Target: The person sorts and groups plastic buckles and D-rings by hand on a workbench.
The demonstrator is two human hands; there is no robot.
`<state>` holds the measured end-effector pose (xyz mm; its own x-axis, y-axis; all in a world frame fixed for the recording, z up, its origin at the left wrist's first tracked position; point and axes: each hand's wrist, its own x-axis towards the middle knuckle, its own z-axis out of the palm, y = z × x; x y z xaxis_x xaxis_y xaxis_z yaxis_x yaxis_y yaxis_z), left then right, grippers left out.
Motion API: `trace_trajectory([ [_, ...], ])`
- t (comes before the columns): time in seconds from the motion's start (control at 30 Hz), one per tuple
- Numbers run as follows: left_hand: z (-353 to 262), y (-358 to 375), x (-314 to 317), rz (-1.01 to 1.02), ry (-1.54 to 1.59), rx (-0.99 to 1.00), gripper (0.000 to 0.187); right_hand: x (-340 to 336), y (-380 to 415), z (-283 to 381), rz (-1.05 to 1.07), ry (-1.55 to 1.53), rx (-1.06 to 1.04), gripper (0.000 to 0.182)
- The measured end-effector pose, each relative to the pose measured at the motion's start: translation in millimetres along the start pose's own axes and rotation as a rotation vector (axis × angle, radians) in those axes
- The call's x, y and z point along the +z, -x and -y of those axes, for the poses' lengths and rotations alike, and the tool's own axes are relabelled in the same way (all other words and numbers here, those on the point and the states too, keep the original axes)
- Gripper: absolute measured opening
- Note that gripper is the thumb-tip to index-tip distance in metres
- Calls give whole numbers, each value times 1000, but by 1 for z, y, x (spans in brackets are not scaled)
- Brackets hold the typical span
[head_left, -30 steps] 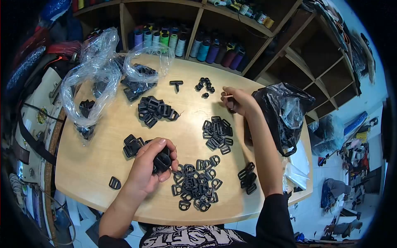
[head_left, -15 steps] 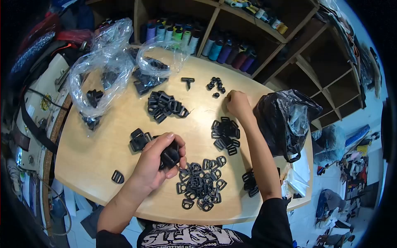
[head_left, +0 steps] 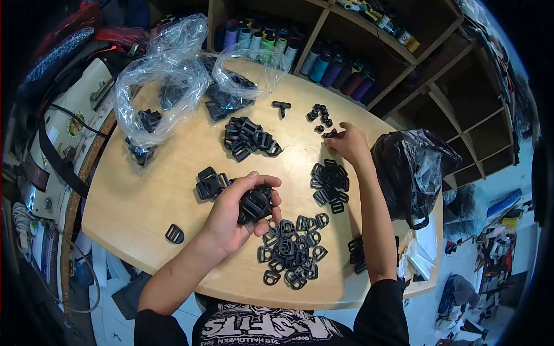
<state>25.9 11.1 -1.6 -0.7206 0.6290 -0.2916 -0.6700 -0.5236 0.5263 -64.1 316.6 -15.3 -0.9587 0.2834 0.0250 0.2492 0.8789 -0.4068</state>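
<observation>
While my left hand (head_left: 234,216) sits over the middle of the desk (head_left: 144,202), its fingers are clamped on a bunch of black buckles (head_left: 255,203), thumb across the top and the other fingertips curled under. That bunch hangs just above a loose heap of D-rings (head_left: 291,251) near the front edge, and just beside a few square clips (head_left: 209,184) lying to the left. My right hand (head_left: 349,143) reaches out to the far side of the desk, fingers pinched together on a small black piece (head_left: 330,135) at the edge of a little cluster of small parts (head_left: 319,114); I cannot tell whether the piece is lifted or resting on the wood. Between my two hands lies a pile of flat slides (head_left: 330,184), and farther back another pile of buckles (head_left: 249,137). One T-shaped piece (head_left: 281,106) lies alone near the back edge. A single D-ring (head_left: 174,233) sits apart at the front left. Two clear bags (head_left: 167,75) with more black parts in them slump at the back left, and a black bag (head_left: 412,167) stands at the right edge, just beside my right forearm. Behind the desk, thread cones (head_left: 323,66) line a wooden shelf.
</observation>
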Motion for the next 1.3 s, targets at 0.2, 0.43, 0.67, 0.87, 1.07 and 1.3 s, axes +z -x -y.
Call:
trace_trajectory([
  [0.2,1,1,1,1,36,-13,45,-7,26,11,-189,23,-100,56],
  [0.43,5,-1,-3,72,90,-131,59,-34,107,108,272,-516,-521,28],
  [0.67,7,-2,1,91,15,-113,60,-19,115,133,739,-611,-385,28],
  [0.87,7,0,3,63,29,-158,62,-22,102,111,404,-758,-262,24],
  [1.07,6,1,1,53,9,-128,51,-24,38,21,-68,-395,2,21],
  [1.3,4,1,2,49,19,-97,45,12,38,0,-151,-71,-50,28],
])
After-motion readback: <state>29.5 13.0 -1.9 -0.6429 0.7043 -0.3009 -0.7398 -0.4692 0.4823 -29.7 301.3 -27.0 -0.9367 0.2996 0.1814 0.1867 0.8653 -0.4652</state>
